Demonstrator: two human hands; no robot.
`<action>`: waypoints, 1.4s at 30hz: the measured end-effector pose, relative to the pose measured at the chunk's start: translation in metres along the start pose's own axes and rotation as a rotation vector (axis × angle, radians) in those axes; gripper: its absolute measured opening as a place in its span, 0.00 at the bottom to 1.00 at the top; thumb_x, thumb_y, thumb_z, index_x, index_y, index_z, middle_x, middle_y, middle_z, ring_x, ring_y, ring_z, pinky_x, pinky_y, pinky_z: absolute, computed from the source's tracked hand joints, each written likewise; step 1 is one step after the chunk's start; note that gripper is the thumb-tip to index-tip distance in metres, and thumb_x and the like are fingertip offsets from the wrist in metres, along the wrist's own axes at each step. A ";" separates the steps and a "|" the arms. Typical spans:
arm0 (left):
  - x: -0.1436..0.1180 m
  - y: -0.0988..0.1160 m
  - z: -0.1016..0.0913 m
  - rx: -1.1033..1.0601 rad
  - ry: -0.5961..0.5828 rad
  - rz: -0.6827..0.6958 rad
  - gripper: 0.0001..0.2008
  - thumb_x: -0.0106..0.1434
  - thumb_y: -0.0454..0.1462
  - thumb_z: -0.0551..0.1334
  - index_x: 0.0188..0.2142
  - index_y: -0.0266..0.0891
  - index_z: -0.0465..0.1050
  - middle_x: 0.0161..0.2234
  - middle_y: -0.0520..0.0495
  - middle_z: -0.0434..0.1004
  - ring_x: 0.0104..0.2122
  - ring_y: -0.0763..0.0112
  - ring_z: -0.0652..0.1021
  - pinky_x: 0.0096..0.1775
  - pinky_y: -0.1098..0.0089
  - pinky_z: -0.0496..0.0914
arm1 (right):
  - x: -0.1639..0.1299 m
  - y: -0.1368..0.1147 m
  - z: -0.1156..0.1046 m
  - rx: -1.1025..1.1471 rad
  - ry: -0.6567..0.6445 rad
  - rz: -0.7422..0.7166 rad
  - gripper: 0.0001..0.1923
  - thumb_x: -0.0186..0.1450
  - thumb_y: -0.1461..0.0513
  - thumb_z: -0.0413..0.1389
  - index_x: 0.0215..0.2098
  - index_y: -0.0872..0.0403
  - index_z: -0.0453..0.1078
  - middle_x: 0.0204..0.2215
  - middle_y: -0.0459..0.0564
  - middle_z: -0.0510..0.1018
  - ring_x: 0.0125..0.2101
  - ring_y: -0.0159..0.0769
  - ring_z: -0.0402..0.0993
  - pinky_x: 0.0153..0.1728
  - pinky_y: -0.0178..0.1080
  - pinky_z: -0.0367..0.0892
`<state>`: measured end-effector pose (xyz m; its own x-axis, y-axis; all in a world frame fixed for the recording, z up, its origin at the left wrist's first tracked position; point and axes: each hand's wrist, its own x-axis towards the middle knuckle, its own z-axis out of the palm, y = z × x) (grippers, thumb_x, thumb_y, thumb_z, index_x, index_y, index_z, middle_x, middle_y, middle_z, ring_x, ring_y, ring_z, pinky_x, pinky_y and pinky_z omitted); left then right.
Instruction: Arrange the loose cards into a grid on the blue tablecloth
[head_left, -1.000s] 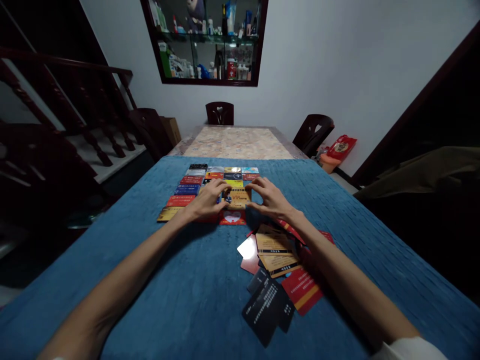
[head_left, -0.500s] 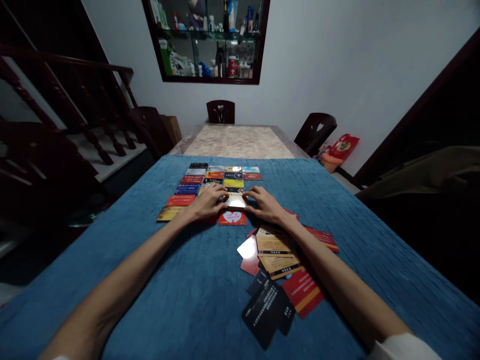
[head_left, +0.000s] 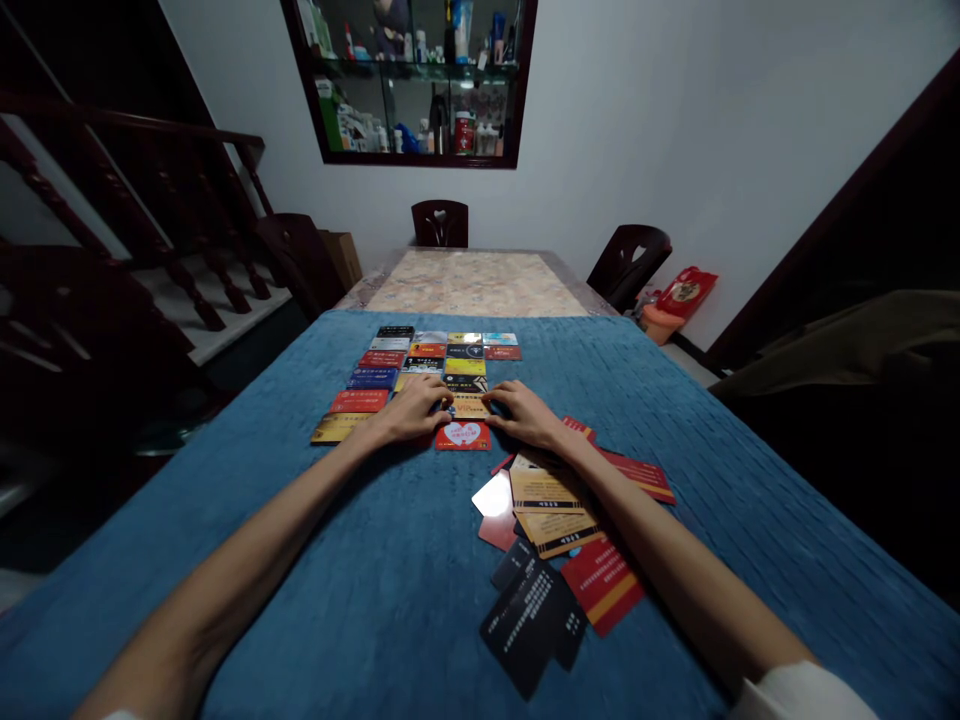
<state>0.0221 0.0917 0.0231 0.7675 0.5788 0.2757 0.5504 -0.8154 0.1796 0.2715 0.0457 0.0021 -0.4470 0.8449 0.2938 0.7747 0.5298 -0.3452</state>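
Both hands are lying flat on the worktop w/ fingers stretched forward, and they are meeting at one gold card (head_left: 470, 407). The left hand (head_left: 411, 408) is pressing its fingertips on the left edge of this card; the right hand (head_left: 525, 415) is pressing on the right edge. Neither hand is pinching or lifting anything; palms are facing down, fingers slightly spread. The gold card is sitting flat between the two hands, inside the card grid (head_left: 435, 365).

Just in front of the wrists, on the near side, a red card w/ a white heart (head_left: 463, 435) is lying; it is touching the lower edge of the gold card or almost, I cannot tell exactly. Beyond the fingertips the grid is continuing in approx. four columns: red, blue, black, yellow cards in neat rows. Left of the left hand, a red card (head_left: 361, 400) and a dark gold card (head_left: 337, 428) are closing the outer column.

Under and beside the right forearm a loose pile of cards (head_left: 551, 520) is spreading: beige ones, a white one, red ones, and black cards (head_left: 532, 622) nearest to the person. All is resting on a blue cloth (head_left: 375, 560) covering the worktop. Further away, chairs (head_left: 439, 222) and a wall cabinet (head_left: 412, 80) are standing.
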 end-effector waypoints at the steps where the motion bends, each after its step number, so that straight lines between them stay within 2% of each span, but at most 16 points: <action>1: 0.000 0.000 0.000 0.000 -0.004 -0.001 0.10 0.61 0.38 0.63 0.42 0.39 0.76 0.45 0.43 0.76 0.47 0.57 0.73 0.51 0.55 0.67 | 0.000 0.000 0.000 -0.002 -0.003 0.000 0.14 0.65 0.61 0.59 0.49 0.55 0.73 0.46 0.57 0.76 0.46 0.44 0.69 0.49 0.46 0.65; 6: 0.000 0.000 0.000 -0.019 -0.006 -0.007 0.10 0.60 0.37 0.64 0.41 0.38 0.77 0.44 0.42 0.76 0.47 0.57 0.74 0.51 0.55 0.67 | 0.000 -0.003 -0.001 -0.009 -0.002 -0.009 0.12 0.66 0.61 0.59 0.47 0.54 0.74 0.45 0.56 0.76 0.45 0.43 0.69 0.48 0.45 0.64; 21: -0.002 -0.006 0.005 -0.010 0.002 0.008 0.09 0.62 0.37 0.63 0.41 0.39 0.77 0.45 0.42 0.76 0.48 0.58 0.73 0.52 0.56 0.68 | 0.001 0.000 0.003 -0.014 -0.013 -0.002 0.12 0.67 0.61 0.58 0.47 0.55 0.74 0.48 0.58 0.76 0.47 0.44 0.70 0.49 0.45 0.63; 31: -0.001 -0.008 0.006 0.000 -0.007 0.038 0.09 0.64 0.37 0.61 0.41 0.39 0.78 0.43 0.42 0.76 0.45 0.60 0.74 0.50 0.59 0.69 | 0.000 0.003 0.005 -0.003 0.004 -0.016 0.12 0.67 0.61 0.58 0.48 0.54 0.75 0.47 0.58 0.76 0.47 0.44 0.71 0.48 0.46 0.65; 42: -0.001 -0.008 0.006 -0.008 0.018 0.048 0.08 0.64 0.37 0.62 0.40 0.39 0.78 0.41 0.43 0.77 0.44 0.59 0.73 0.50 0.57 0.68 | 0.001 0.001 0.005 -0.016 -0.017 0.013 0.13 0.67 0.61 0.57 0.48 0.56 0.75 0.48 0.58 0.76 0.47 0.44 0.70 0.49 0.44 0.63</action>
<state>0.0189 0.0974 0.0157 0.7865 0.5391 0.3013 0.5106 -0.8421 0.1738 0.2701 0.0475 -0.0022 -0.4441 0.8531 0.2739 0.7877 0.5174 -0.3344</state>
